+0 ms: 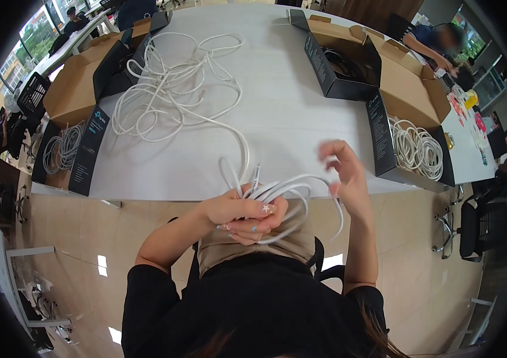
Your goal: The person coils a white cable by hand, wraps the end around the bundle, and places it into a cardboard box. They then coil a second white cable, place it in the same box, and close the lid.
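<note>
My left hand [244, 215] is closed around a bundle of looped white cable [292, 190] at the table's front edge, over my lap. A plug end with a printed tag [256, 178] sticks up out of the bundle. To the right, my right hand [347, 179] is raised with its fingers curved and apart, slightly blurred. One cable strand [338, 210] bends down close beside its thumb. From the held bundle, a white strand [245, 149] runs back over the table to a loose, tangled heap of white cable [170, 89].
Open black boxes stand on the white table [277, 89]. The front-left box [86, 152] and front-right box [385, 134] hold coiled white cables; the back-right box [337, 80] holds black cable. Another person [432, 48] sits at the back right. An office chair [474, 232] stands right.
</note>
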A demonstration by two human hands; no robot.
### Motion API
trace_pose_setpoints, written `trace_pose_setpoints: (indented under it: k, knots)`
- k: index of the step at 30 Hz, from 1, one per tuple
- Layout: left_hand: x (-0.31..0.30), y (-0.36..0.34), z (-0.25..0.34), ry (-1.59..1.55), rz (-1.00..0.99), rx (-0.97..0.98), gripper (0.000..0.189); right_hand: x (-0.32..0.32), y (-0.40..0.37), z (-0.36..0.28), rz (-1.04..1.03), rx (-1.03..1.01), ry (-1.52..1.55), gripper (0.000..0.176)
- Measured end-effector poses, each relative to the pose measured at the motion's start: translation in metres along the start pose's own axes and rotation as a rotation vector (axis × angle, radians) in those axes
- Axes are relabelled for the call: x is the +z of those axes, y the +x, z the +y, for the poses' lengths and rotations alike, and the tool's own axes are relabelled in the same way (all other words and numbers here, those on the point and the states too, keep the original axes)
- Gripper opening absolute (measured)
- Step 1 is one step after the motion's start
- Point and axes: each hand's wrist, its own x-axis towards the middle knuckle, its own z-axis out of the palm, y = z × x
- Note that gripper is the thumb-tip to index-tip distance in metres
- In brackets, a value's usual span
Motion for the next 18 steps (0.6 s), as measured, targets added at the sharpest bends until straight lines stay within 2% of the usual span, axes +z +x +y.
trace_pose_setpoints:
  k: [1, 2, 4, 6, 9, 12, 13, 16, 17, 18]
  knots:
    - [-0.005, 0.003, -0.004, -0.06, -0.037, -0.024, 0.033, 0.01, 0.007, -0.016, -0.065, -0.186, -0.042, 0.103]
    - [-0.006, 0.005, -0.007, -0.094, -0.074, -0.047, 0.033, 0.016, 0.011, -0.019, -0.216, -0.225, -0.039, 0.11]
    - [-0.007, 0.01, -0.015, -0.16, -0.147, -0.097, 0.033, 0.029, 0.021, -0.017, -0.466, -0.242, 0.108, 0.118]
    - [-0.014, 0.012, -0.019, -0.277, -0.328, -0.152, 0.032, 0.044, 0.031, -0.004, -0.662, -0.202, 0.395, 0.115]
    - [-0.026, 0.012, -0.021, -0.427, -0.544, -0.147, 0.031, 0.055, 0.033, 0.0, -0.736, -0.046, 0.263, 0.098]
    - [-0.03, 0.005, -0.018, -0.325, -0.54, -0.008, 0.028, 0.053, 0.029, 0.001, -0.582, 0.182, 0.35, 0.069]
    - [-0.033, 0.004, -0.017, -0.253, -0.492, 0.05, 0.027, 0.054, 0.024, -0.001, -0.49, 0.121, 0.235, 0.033]
    - [-0.042, -0.001, -0.018, -0.045, -0.348, 0.216, 0.024, 0.053, 0.016, -0.003, -0.431, 0.333, 0.256, 0.016]
    - [-0.05, -0.006, -0.022, 0.011, -0.309, 0.161, 0.02, 0.058, 0.013, -0.006, -0.348, 0.264, 0.208, 0.013]
    - [-0.048, -0.007, -0.025, 0.065, -0.164, 0.229, 0.019, 0.058, 0.011, -0.008, -0.325, 0.232, 0.156, 0.014]
